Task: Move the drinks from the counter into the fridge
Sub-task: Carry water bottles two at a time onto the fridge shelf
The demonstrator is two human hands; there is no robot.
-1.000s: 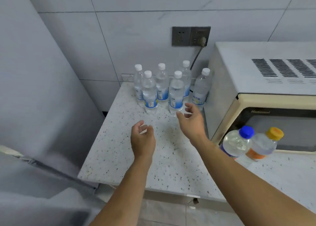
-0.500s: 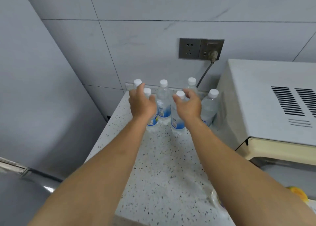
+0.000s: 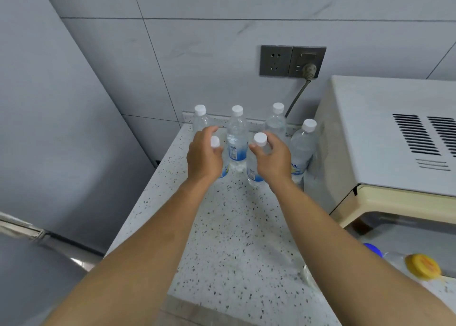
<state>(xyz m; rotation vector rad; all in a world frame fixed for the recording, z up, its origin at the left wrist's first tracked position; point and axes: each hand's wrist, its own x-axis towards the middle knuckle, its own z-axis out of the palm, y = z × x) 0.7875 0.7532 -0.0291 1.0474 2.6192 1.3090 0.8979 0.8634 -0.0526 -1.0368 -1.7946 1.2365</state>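
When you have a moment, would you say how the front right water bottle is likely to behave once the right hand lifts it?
The front right water bottle looks full, so probably heavy for its size. Its clear thin wall may flex under the right hand. Being tall and narrow, it may tip if nudged near the cap.

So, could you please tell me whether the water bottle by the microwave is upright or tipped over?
Upright: the water bottle beside the microwave stands on its base on the counter, white cap on top.
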